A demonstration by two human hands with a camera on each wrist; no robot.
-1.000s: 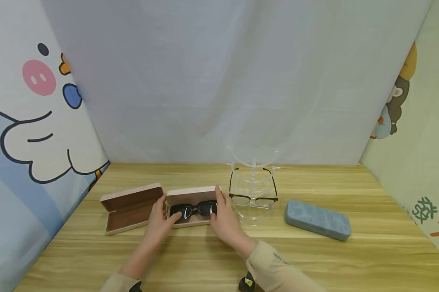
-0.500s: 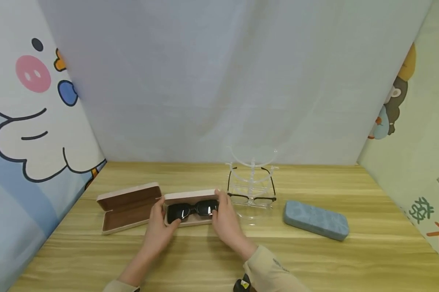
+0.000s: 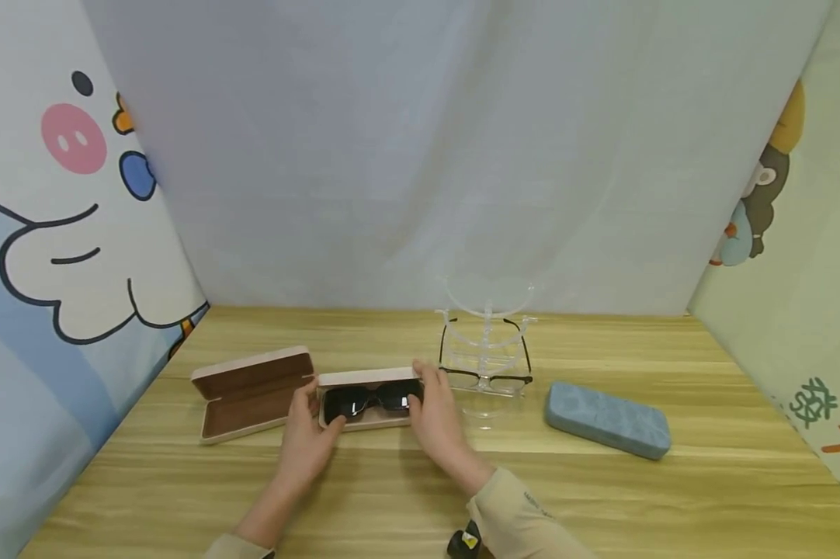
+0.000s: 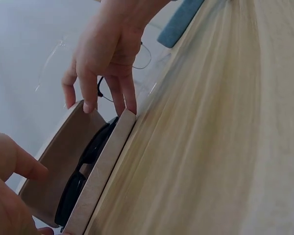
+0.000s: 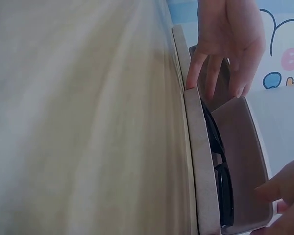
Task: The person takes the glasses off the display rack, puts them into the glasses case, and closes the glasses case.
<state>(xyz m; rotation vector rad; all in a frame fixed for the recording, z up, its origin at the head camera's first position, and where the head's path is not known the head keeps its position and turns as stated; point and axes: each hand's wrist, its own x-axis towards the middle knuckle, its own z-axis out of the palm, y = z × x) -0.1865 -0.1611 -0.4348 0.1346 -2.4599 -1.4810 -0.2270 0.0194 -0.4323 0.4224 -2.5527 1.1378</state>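
Note:
A pale eyeglass case (image 3: 367, 378) stands with its lid raised at the middle left of the table, dark sunglasses (image 3: 350, 404) lying inside. My left hand (image 3: 304, 439) holds its left end, the thumb near the front rim. At the other end my right hand (image 3: 437, 411) grips it, fingers up at the lid's corner and thumb by the lens. In the left wrist view the case's front wall (image 4: 110, 161) sits on the table, with the right hand (image 4: 105, 54) over the far end. The right wrist view has the left hand (image 5: 230, 34) at the opposite corner.
A second pale case (image 3: 245, 400) with a brown inside lies open just left. Behind my right hand stands a clear display rack (image 3: 486, 341) bearing black-rimmed eyeglasses (image 3: 511, 382). A blue case (image 3: 605, 419) lies closed at the right. A grey-white cloth (image 3: 420, 155) hangs behind the table.
The lid of the case between my hands has tipped forward and lower over the sunglasses. Both hands stay at the case's ends; the right fingers have come down slightly with the lid.

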